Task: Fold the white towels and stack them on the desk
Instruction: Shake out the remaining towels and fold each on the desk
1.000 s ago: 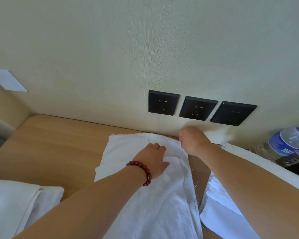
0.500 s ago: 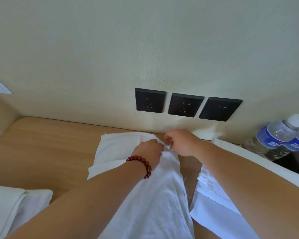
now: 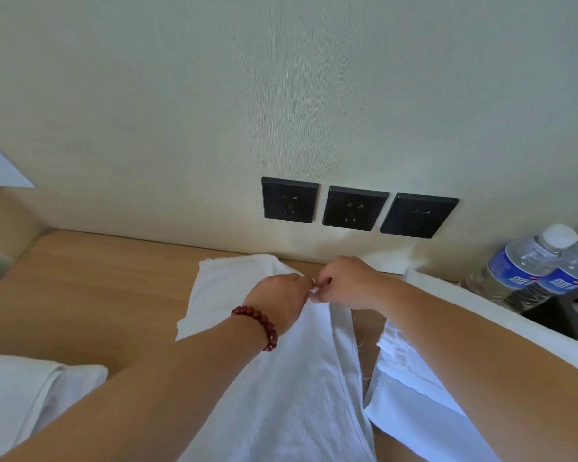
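Observation:
A white towel [image 3: 297, 388] lies lengthwise on the wooden desk [image 3: 90, 285], its far end near the wall. My left hand [image 3: 279, 301], with a red bead bracelet on the wrist, and my right hand [image 3: 344, 283] meet above the towel's far right part. Both pinch its raised right edge between fingertips. A second white towel [image 3: 411, 388] lies to the right, partly under my right forearm. Folded white cloth [image 3: 30, 395] sits at the lower left.
Three black wall sockets [image 3: 354, 208] sit just above the desk's back edge. Two water bottles [image 3: 531, 268] stand at the right by a white ledge [image 3: 447, 295]. A dark bin or bag [image 3: 568, 315] is beyond it.
My left hand left its flat rest on the towel and curled onto the edge. My right hand came left from the far corner to meet it. The towel's edge is lifted.

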Demonstrator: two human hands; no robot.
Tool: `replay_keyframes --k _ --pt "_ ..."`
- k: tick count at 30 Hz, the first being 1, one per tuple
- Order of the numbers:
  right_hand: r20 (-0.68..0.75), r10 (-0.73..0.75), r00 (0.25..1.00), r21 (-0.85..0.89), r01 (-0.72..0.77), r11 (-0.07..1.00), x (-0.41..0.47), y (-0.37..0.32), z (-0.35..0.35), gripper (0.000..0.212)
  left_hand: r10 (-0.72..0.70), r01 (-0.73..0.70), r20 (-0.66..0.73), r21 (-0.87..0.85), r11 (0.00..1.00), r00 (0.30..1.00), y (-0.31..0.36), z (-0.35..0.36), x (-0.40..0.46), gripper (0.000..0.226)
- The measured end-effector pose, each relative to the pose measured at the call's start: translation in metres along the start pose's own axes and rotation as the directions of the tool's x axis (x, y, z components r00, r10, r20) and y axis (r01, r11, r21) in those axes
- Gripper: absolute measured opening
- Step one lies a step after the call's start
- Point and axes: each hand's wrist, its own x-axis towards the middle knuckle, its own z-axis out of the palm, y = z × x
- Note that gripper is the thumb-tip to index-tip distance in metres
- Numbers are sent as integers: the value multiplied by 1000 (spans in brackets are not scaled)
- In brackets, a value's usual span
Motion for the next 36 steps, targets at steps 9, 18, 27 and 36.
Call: replay_keyframes --k 9,18,27,36 --pt "-100 -108 989 -203 86 975 -13 -11 -5 15 30 -44 -151 -89 995 988 3 -4 -12 28" --pt "-99 -235 967 -301 196 933 -60 -49 -42 25 -93 100 -63 110 989 994 -16 -50 -50 52" --pt "34 -287 957 -452 270 850 -145 -133 -134 24 49 -74 109 232 970 993 -14 -139 -94 41" --pt "182 -270 946 -678 319 662 -241 -207 -191 24 342 -331 -173 91 939 924 33 -229 -146 32"
